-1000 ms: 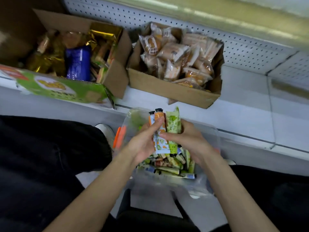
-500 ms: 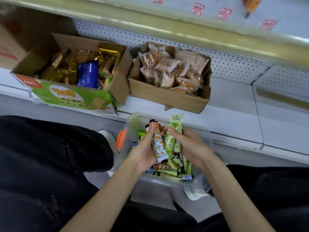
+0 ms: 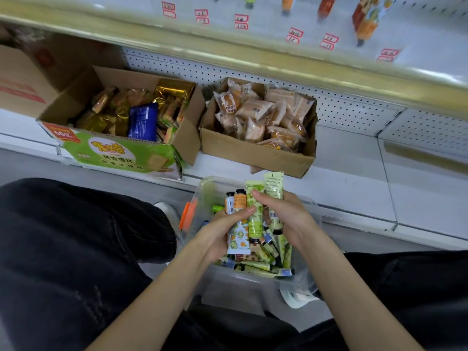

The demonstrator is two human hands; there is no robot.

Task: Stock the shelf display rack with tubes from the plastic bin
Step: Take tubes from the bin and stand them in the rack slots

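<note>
Within the last second the single bunch was split. The left hand now grips the orange and floral tubes, fingers curled round them. The right hand grips two green tubes. Both are just above the plastic bin, which contains loose tubes.

The view has risen, so the display rack with its price tags now shows. Judgement: sorting is complete and stocking follows.

The bin stands on the floor before a white shelf carrying two cardboard boxes.
</note>
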